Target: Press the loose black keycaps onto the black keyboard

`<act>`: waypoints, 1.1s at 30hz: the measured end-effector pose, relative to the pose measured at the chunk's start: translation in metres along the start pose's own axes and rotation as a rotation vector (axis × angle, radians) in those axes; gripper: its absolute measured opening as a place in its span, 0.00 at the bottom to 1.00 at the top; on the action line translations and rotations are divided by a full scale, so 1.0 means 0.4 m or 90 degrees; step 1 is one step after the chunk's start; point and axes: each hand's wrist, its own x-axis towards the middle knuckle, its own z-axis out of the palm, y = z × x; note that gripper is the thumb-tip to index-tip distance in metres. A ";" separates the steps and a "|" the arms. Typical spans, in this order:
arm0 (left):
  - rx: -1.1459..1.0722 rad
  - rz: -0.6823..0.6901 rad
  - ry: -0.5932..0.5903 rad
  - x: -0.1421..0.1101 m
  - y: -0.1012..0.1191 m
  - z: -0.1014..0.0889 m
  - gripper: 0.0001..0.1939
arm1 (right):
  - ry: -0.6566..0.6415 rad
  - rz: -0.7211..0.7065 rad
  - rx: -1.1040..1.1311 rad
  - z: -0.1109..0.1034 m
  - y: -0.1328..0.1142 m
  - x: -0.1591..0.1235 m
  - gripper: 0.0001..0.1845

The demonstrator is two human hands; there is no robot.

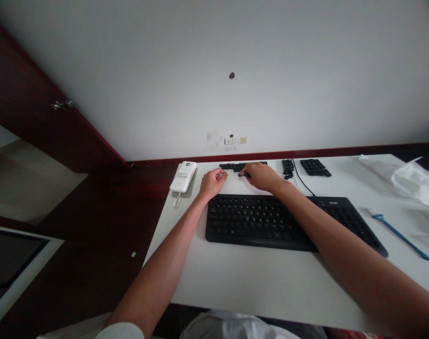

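Note:
My left hand (212, 183) sits on the white tabletop (257, 278) with its fingers curled, and nothing shows in them. It is just left of a row of loose black keycaps (237, 166). My right hand (260, 176) reaches over the far edge of a black keyboard (257, 221), and its fingertips close on a small black keycap (245, 174) at the row's near side. Further right lie a small heap of keycaps (288, 168) and a block of keycaps (315, 167).
A white power bank (183, 176) with a short cable lies at the table's left edge. A blue pen-like tool (400, 235) and a white plastic sheet (417, 181) lie to the right. A black cable (301, 178) runs behind the keyboard. The wall is close behind the table.

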 end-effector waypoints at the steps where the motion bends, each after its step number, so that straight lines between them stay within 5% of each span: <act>1: 0.000 0.000 0.000 0.000 -0.001 0.000 0.12 | -0.002 0.001 -0.001 -0.003 -0.001 -0.001 0.20; 8: -0.011 0.012 0.000 0.003 -0.008 0.002 0.10 | -0.037 0.017 -0.013 -0.020 -0.001 -0.002 0.17; 25: 0.002 -0.006 -0.002 -0.002 0.006 0.001 0.12 | 0.044 0.035 0.004 0.012 0.033 0.011 0.16; 33: -0.004 0.002 0.003 -0.001 0.000 0.001 0.12 | -0.013 0.060 -0.020 -0.001 0.041 0.013 0.15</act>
